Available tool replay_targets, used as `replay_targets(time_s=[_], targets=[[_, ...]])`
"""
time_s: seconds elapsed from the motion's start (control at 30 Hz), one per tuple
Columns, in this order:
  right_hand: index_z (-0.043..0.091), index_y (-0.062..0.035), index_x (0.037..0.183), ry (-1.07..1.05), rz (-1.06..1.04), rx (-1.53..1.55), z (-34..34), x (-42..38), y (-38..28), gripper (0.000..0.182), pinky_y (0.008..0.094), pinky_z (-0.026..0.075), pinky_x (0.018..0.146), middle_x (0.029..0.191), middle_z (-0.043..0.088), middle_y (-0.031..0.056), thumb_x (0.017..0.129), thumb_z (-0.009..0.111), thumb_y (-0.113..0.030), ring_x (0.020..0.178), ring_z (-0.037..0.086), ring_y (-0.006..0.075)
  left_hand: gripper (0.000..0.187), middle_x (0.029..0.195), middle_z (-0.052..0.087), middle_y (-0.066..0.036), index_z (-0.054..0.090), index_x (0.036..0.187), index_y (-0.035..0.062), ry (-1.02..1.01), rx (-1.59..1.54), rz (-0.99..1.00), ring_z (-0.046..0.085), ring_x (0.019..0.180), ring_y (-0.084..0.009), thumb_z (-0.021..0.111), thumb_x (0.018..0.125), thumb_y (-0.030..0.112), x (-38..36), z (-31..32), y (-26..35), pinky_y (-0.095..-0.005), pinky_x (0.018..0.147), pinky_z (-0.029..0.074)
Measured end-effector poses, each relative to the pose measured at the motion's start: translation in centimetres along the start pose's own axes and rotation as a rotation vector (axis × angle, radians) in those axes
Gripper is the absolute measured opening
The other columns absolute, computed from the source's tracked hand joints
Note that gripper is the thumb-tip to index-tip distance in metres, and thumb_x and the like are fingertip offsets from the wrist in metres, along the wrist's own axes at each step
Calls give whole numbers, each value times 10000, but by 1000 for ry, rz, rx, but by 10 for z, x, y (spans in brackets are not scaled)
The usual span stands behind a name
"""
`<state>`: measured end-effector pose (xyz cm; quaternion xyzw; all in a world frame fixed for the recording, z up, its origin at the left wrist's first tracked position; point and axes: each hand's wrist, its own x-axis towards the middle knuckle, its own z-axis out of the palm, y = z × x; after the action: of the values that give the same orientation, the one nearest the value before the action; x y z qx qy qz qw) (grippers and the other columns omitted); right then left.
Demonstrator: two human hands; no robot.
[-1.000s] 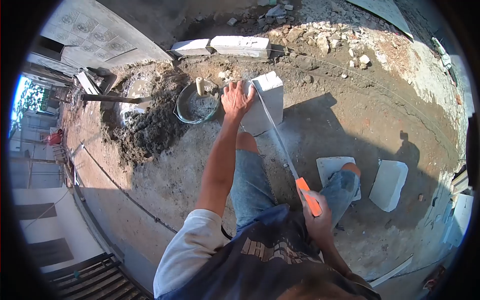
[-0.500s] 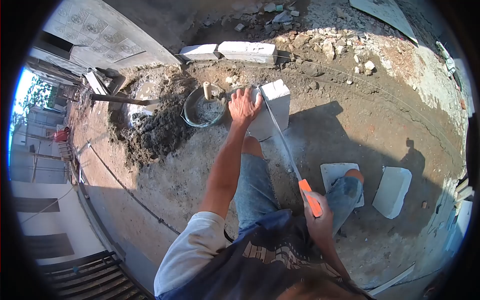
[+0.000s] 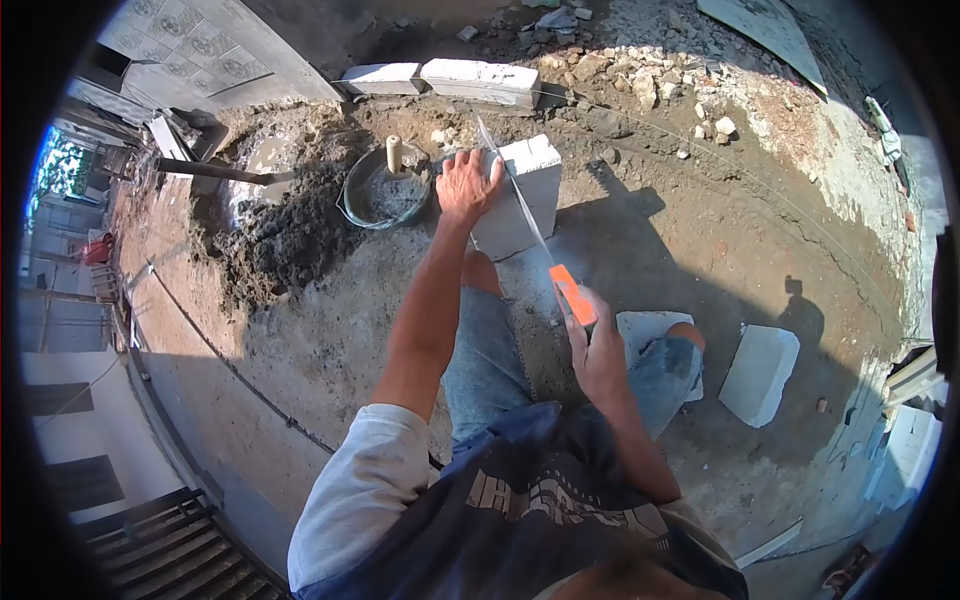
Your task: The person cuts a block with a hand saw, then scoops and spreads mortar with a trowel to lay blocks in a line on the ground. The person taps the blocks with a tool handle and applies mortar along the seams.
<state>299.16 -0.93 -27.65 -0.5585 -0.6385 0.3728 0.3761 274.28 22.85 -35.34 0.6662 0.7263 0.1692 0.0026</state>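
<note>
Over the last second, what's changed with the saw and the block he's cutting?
The right hand has pushed the orange-handled saw forward, away from the body, so the blade tip now sticks out past the far edge of the white block. The left hand stays pressed on the block's top, and the block stands where it was beside the mortar pan.

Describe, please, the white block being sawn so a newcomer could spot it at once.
Start at the dark mortar heap and the round bucket beside it. Right of the bucket stands a white block, with the left hand on top. Unlike other white blocks, a saw blade crosses it.
</note>
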Motion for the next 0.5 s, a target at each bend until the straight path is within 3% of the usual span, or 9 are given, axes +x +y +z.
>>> replay_targets(time_s=[0.1, 0.2, 0.33, 0.37, 0.43, 0.5], targets=[[439, -2, 1366, -37, 153, -102, -49, -97, -6, 455, 460, 490, 974, 1286, 590, 258, 976, 611, -161, 1182, 605, 410, 497, 1124, 628, -138, 652, 1133, 117, 13, -46, 25, 589, 1071, -358, 546, 911, 549, 11, -1, -5, -511, 857, 497], [457, -26, 1352, -2, 151, -81, -35, -90, -4, 433, 456, 521, 919, 1268, 612, 231, 972, 616, -161, 1106, 649, 410, 481, 1057, 624, -121, 662, 1118, 123, 180, 18, 38, 596, 1011, -337, 585, 885, 537, -11, 3, 9, -489, 807, 495], [489, -50, 1302, 52, 34, -79, 29, 67, 8, 412, 468, 534, 816, 1125, 658, 250, 969, 639, -240, 1024, 653, 423, 480, 1026, 612, -106, 662, 1115, 119, 250, 3, 74, 595, 986, -324, 599, 875, 529, -23, 12, 10, -484, 788, 490], [497, -48, 1289, 35, 31, -46, 30, 80, 2, 404, 473, 531, 804, 1101, 660, 261, 969, 641, -248, 1016, 646, 432, 535, 1107, 630, -143, 634, 1226, 132, 65, -28, 5, 592, 1064, -360, 565, 902, 552, -14, 0, 6, -517, 902, 482], [503, -47, 1287, 24, 125, -113, 21, 25, 1, 394, 461, 538, 823, 1126, 660, 250, 965, 647, -222, 1023, 658, 414, 524, 1103, 643, -154, 633, 1220, 130, 48, 18, 20, 603, 1047, -375, 559, 911, 547, -22, 0, -1, -511, 897, 491], [505, -45, 1289, 69, 114, -105, -5, -23, 1, 394, 447, 549, 842, 1158, 661, 231, 954, 659, -185, 1035, 673, 389, 528, 1120, 638, -157, 638, 1189, 118, 81, -13, 8, 596, 1066, -368, 557, 903, 554, 18, -2, 3, -512, 881, 492]])
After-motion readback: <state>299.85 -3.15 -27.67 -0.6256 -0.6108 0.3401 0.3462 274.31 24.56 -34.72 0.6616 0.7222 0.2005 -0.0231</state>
